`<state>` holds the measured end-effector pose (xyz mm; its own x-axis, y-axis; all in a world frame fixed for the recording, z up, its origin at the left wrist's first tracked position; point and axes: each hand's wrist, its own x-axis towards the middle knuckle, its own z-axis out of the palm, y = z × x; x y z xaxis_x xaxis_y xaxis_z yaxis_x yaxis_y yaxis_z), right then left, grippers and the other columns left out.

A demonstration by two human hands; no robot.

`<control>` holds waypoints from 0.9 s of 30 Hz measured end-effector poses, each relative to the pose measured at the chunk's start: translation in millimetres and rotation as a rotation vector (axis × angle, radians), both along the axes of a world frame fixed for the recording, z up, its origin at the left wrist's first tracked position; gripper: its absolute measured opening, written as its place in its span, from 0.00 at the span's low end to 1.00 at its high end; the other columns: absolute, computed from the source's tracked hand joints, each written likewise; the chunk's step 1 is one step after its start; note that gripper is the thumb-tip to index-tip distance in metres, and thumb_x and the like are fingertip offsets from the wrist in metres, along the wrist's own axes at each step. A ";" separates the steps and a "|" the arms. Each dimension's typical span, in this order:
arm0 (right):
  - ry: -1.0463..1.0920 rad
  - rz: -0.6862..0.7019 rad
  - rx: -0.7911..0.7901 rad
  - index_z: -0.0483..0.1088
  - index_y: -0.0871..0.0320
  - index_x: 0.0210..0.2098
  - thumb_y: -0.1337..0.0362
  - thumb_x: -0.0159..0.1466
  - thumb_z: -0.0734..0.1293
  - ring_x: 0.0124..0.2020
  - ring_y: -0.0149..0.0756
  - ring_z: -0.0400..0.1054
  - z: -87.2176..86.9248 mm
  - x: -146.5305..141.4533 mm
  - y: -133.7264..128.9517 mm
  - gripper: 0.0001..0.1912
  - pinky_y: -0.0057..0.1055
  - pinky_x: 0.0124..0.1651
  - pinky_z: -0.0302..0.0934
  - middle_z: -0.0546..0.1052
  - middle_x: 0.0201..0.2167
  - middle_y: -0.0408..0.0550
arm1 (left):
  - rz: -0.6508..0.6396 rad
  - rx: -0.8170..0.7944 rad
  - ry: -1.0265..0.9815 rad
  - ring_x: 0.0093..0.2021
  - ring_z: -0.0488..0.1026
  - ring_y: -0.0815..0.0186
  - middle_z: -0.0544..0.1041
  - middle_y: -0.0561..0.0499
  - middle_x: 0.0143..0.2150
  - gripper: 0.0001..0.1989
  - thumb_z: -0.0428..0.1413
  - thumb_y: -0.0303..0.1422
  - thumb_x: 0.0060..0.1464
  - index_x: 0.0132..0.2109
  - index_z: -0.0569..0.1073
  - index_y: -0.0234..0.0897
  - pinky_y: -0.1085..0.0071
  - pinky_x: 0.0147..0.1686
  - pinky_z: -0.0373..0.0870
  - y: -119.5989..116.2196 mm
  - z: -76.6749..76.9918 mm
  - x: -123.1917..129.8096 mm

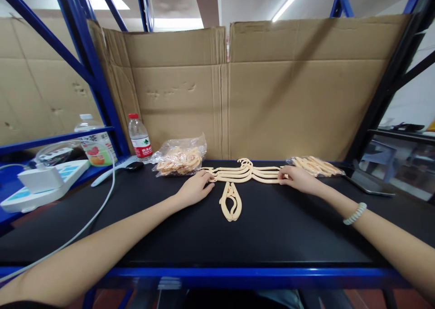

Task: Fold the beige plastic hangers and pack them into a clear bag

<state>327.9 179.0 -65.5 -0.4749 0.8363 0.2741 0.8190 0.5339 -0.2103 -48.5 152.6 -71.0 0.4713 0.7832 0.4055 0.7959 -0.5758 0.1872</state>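
The black tabletop supports a row of unfolded cream folding hangers at far centre. The left hand contacts the row's left end, the right hand its right end; fingers are curled, grip cannot be determined. One folded hanger lies nearer, just beside the row.

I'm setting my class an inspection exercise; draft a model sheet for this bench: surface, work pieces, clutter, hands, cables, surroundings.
Surface: black tabletop with a blue front edge.
Work pieces: several cream spread hangers lie together; a folded hanger lies nearer the wearer.
Clutter: left plastic bag and right plastic bag, both holding cream pieces; red-capped bottle.
Hands: left hand and right hand at opposite ends of the spread hangers; how firmly they grip is unclear.
Cables: white cable crosses the tabletop's left side.
Surroundings: cardboard behind, blue frame at left.
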 end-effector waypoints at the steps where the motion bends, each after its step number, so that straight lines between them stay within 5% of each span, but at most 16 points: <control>1: 0.004 -0.006 0.001 0.70 0.59 0.30 0.69 0.59 0.63 0.32 0.38 0.67 0.4 -0.8 -0.8 0.05 0.30 0.34 0.58 0.75 0.31 0.49 | -0.002 -0.001 -0.004 0.39 0.71 0.60 0.71 0.45 0.41 0.11 0.48 0.34 0.57 0.43 0.71 0.36 0.65 0.41 0.68 0.0 0.1 0.2; 10: 0.009 -0.132 0.131 0.68 0.57 0.33 0.67 0.62 0.59 0.31 0.38 0.68 20.8 -0.2 -13.9 0.07 0.29 0.31 0.55 0.75 0.29 0.46 | 0.011 0.008 -0.086 0.28 0.68 0.66 0.70 0.53 0.26 0.08 0.49 0.35 0.57 0.36 0.72 0.37 0.72 0.28 0.62 -3.9 3.8 1.9; 21: 0.126 -0.138 0.311 0.65 0.56 0.33 0.63 0.65 0.58 0.25 0.37 0.66 33.6 -11.2 -32.2 0.07 0.29 0.28 0.52 0.73 0.24 0.45 | -0.065 0.237 -0.329 0.36 0.70 0.67 0.72 0.50 0.40 0.11 0.54 0.35 0.56 0.46 0.68 0.38 0.71 0.35 0.70 -26.5 23.1 10.4; 27: 0.086 -0.079 0.441 0.67 0.56 0.35 0.64 0.67 0.57 0.30 0.38 0.68 24.8 -28.7 -39.6 0.08 0.30 0.30 0.54 0.74 0.29 0.46 | -0.070 0.130 -0.347 0.31 0.70 0.68 0.71 0.53 0.33 0.14 0.59 0.36 0.51 0.44 0.67 0.37 0.70 0.34 0.70 -29.0 17.9 13.6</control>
<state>299.2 139.4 -40.7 -0.3746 0.6638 0.6474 0.8502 0.5244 -0.0458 -35.0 123.6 -53.1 0.3391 0.6854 0.6444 0.6555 -0.6635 0.3607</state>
